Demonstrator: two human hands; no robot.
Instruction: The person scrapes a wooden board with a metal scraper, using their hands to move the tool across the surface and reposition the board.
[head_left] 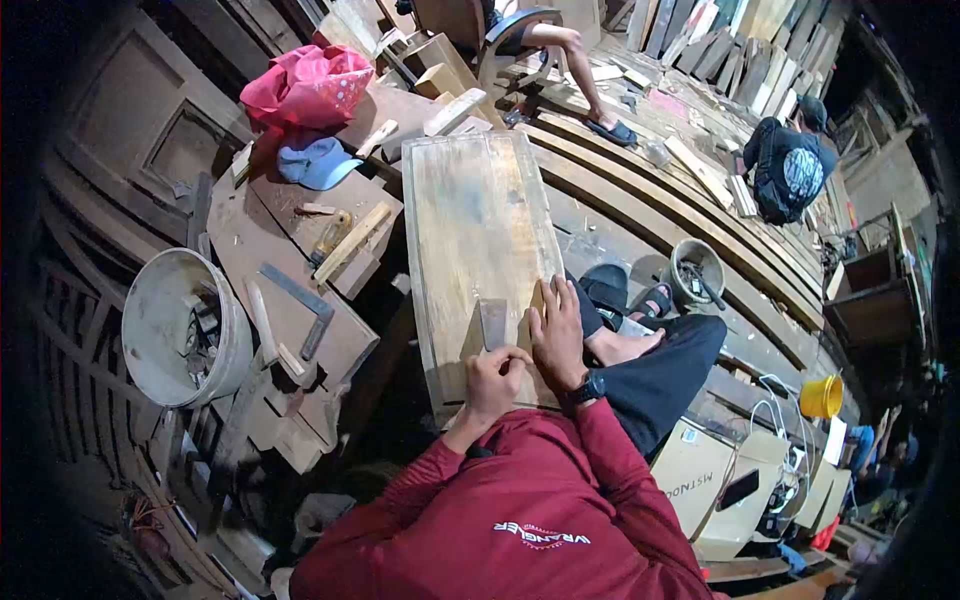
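Observation:
My left hand point(497, 382) is closed around a putty knife point(492, 322), its flat metal blade pointing away from me over a wooden panel point(465, 220). The knife's handle is hidden in my fingers. My right hand point(558, 335), with a dark watch point(592, 387) on the wrist, lies flat with fingers stretched along the panel's right side, beside the blade. The panel is pale, worn wood with a grooved border and a darker stain toward its far end. It lies lengthwise in front of me.
To the left stand a white bucket point(150, 345) of scraps, a metal square point(305, 310), a blue cap point(318, 163) and a red bag point(305, 88). Another bucket point(697, 270) stands right. One person point(790, 165) sits far right; another person's leg point(575, 75) shows ahead. Long planks point(640, 180) cross the floor.

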